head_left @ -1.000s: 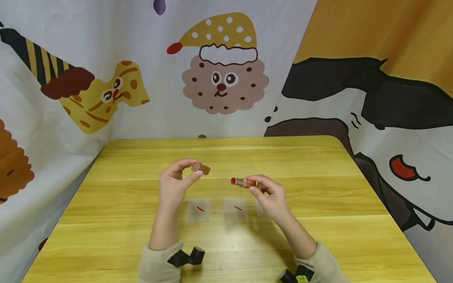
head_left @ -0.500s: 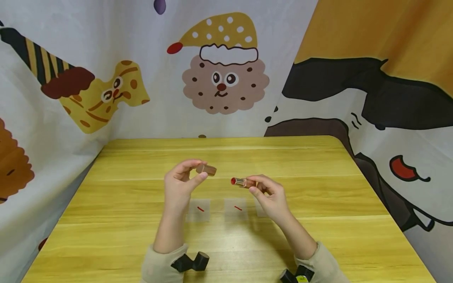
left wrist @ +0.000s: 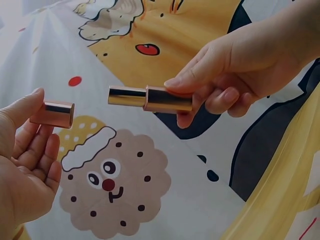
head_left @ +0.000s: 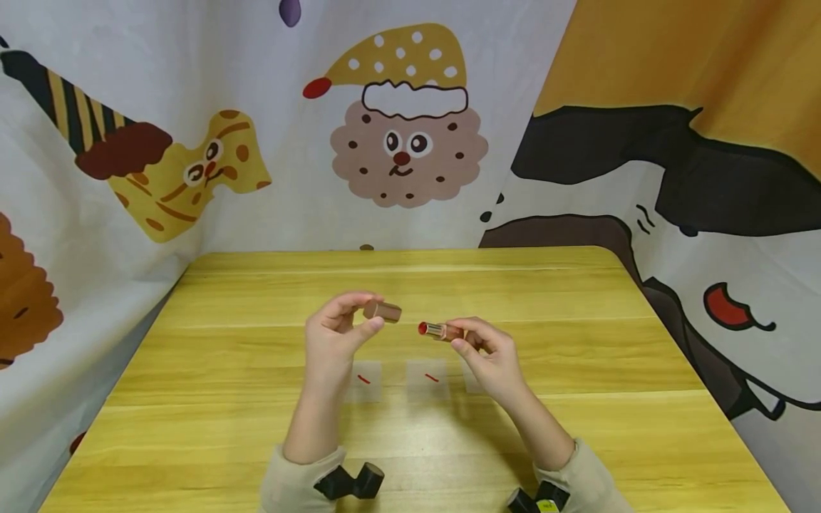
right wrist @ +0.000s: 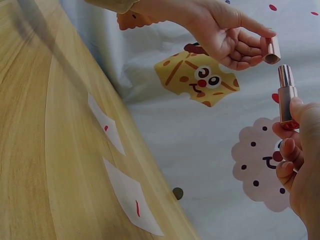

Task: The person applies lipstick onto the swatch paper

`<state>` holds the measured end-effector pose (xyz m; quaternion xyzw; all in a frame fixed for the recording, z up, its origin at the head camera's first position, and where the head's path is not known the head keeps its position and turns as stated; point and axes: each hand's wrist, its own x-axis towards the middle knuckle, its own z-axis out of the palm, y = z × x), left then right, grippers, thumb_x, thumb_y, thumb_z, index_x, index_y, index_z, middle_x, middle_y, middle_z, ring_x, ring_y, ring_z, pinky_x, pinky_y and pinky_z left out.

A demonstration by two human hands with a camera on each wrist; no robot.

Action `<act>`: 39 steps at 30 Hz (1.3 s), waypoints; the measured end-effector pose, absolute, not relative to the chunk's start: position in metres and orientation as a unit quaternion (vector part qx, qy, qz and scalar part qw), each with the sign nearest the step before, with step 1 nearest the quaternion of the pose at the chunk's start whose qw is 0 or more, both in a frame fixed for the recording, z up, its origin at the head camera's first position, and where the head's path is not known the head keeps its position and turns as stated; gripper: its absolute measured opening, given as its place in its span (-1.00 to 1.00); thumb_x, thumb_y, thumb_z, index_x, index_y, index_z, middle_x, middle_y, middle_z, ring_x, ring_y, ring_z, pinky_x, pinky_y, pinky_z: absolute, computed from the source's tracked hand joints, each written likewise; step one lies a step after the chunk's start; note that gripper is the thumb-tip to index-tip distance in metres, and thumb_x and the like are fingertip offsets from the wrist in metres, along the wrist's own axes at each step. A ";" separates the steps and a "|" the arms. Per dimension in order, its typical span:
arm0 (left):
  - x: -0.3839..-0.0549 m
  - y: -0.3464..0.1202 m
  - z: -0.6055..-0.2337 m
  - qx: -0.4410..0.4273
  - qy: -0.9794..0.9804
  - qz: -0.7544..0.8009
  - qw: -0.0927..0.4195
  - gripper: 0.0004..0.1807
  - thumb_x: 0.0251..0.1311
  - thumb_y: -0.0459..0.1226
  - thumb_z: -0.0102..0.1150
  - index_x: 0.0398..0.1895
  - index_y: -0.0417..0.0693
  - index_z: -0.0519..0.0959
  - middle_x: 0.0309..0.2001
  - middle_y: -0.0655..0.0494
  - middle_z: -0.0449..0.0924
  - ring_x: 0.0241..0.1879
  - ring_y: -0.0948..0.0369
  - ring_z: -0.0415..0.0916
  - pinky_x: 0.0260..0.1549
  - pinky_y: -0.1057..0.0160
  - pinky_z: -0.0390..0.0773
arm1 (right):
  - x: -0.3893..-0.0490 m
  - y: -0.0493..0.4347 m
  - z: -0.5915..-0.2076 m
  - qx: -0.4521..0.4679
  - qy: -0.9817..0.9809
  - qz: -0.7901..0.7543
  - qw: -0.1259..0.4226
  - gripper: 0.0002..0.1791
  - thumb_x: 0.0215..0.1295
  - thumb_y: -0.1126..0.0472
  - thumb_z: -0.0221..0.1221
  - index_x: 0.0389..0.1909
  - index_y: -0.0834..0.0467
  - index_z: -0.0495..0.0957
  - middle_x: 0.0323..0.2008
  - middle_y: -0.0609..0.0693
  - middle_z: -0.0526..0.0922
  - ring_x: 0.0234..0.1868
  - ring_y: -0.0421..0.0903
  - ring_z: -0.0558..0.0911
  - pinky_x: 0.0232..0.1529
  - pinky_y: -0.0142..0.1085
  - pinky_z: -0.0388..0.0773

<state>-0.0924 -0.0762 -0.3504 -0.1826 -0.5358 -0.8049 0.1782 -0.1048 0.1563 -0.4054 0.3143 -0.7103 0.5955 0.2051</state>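
Observation:
My left hand (head_left: 333, 338) pinches a rose-gold lipstick cap (head_left: 387, 312) between thumb and fingers, its open end facing right. Opposite it, my right hand (head_left: 490, 356) grips the lipstick (head_left: 442, 331) by its base, the red tip pointing left toward the cap. A short gap separates cap and tube. In the left wrist view the lipstick's gold inner sleeve (left wrist: 127, 96) and the shiny cap (left wrist: 57, 114) nearly line up. From the right wrist, the cap (right wrist: 270, 49) appears just above the tube (right wrist: 287, 100). Both hands are raised over the table.
On the wooden table (head_left: 192, 385) lie small white paper squares. The left paper (head_left: 372, 392) and the middle paper (head_left: 420, 392) each bear a red stroke. A third paper (head_left: 472, 381) is partly hidden by my right hand. A cartoon-printed curtain (head_left: 256, 221) hangs behind the table.
My left hand has moved right with the cap, narrowing the gap to the lipstick. It now covers part of the left paper. The right hand and lipstick have stayed still.

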 end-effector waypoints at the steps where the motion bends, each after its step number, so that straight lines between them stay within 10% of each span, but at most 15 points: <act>1: -0.092 -0.075 -0.350 -0.184 -0.535 -0.805 0.177 -0.59 -0.03 -0.66 0.26 -0.27 0.03 0.69 -0.24 0.08 0.69 -0.17 0.11 0.55 0.00 0.24 0.45 | -0.105 0.156 -0.405 0.315 -0.710 0.596 0.205 -0.78 0.19 0.50 0.22 -0.13 0.38 0.59 -0.43 0.07 0.60 -0.62 -0.15 0.32 -0.66 -0.38 0.27; 39: -0.088 -0.053 -0.358 -0.227 -0.549 -0.788 0.160 -0.65 -0.05 -0.52 0.38 -0.24 0.06 0.66 -0.20 0.08 0.66 -0.11 0.11 0.53 0.07 0.22 0.43 | -0.103 0.157 -0.407 0.307 -0.721 0.589 0.199 -0.80 0.22 0.46 0.21 -0.13 0.34 0.60 -0.52 0.03 0.54 -0.61 -0.16 0.31 -0.65 -0.39 0.26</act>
